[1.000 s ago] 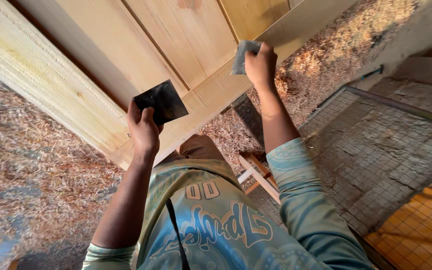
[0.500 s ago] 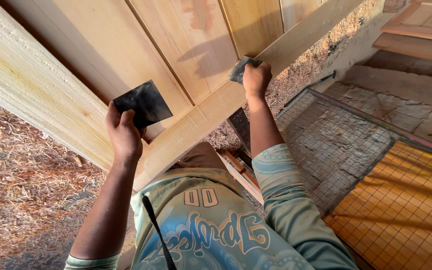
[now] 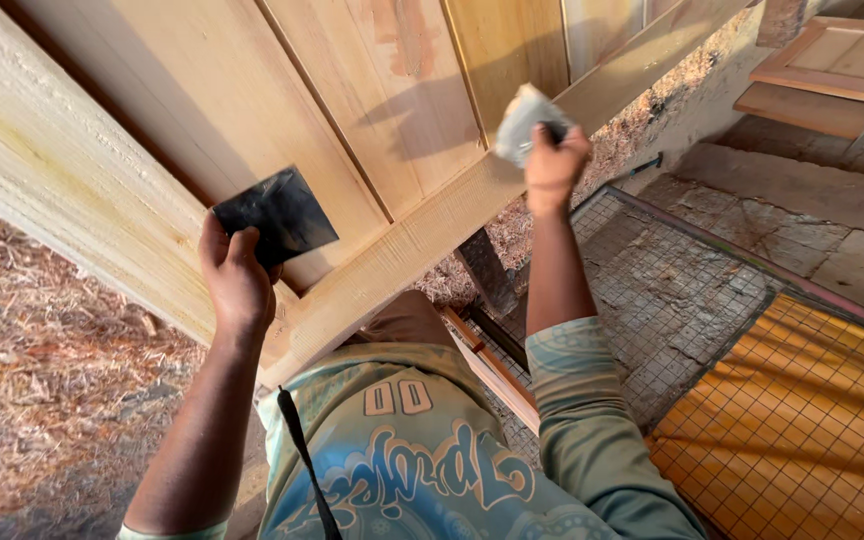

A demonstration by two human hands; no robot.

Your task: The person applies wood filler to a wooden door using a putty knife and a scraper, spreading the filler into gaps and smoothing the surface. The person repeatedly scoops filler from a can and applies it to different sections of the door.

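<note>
Two hands up against the pale, smooth-planed wooden door panel [image 3: 252, 90]! Left hand [image 3: 237, 280] pinches a flat, dark square metal scraper blade [image 3: 277, 215] between thumb and curled fingers, its edge laid on the grooved boards just above the rough-grained cross rail [image 3: 422, 240]. Right hand [image 3: 552, 165] is fisted tight round a grey, crumpled lump of filler-smeared tool [image 3: 522, 120], held near the rail. Below lie fluffy wood shavings [image 3: 42, 370] and rusty wire mesh [image 3: 652, 290].

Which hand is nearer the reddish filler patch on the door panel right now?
Right. The right hand, gripping a grey pad, is just right of and below the reddish patch. The left hand, holding a dark square scraper, is much lower, down-left.
</note>
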